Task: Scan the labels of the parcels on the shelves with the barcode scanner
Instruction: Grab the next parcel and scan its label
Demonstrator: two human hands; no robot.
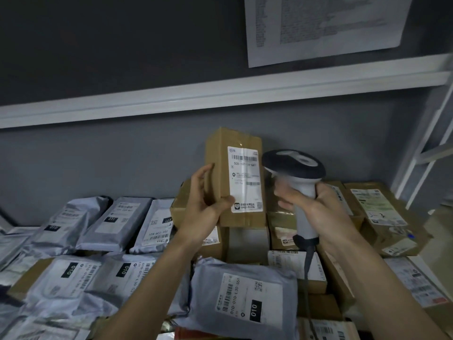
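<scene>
The left hand [206,200] has a brown cardboard box [236,177] lifted upright above the pile, fingers curled round its left edge and the thumb pressed on the front face just beside the white shipping label [245,179]. That label faces the camera, its top barcode plain to see. The right hand [326,212] is wrapped round the grip of the barcode scanner [297,173], whose dark head sits just right of the box and close to the label; the forefinger is blurred near the trigger, so I can't tell whether it's pressing. No scan beam shows on the label, so whether this parcel has registered is anyone's guess. The scanner's cable [308,266] drops away below the wrist.

How far along? My read is somewhere in the middle of one parcel, with plenty to go. The shelf [14,229] is packed: grey mailer bags [115,223] in rows on the left, more cardboard boxes [384,217] stacked on the right, and a grey bag marked 010 [245,298] lying nearest the camera. Nothing in view marks any of them as scanned or not, so the count done can't be told. A white shelf rail [220,99] runs above, and a printed sheet [326,25] hangs on the dark wall.
</scene>
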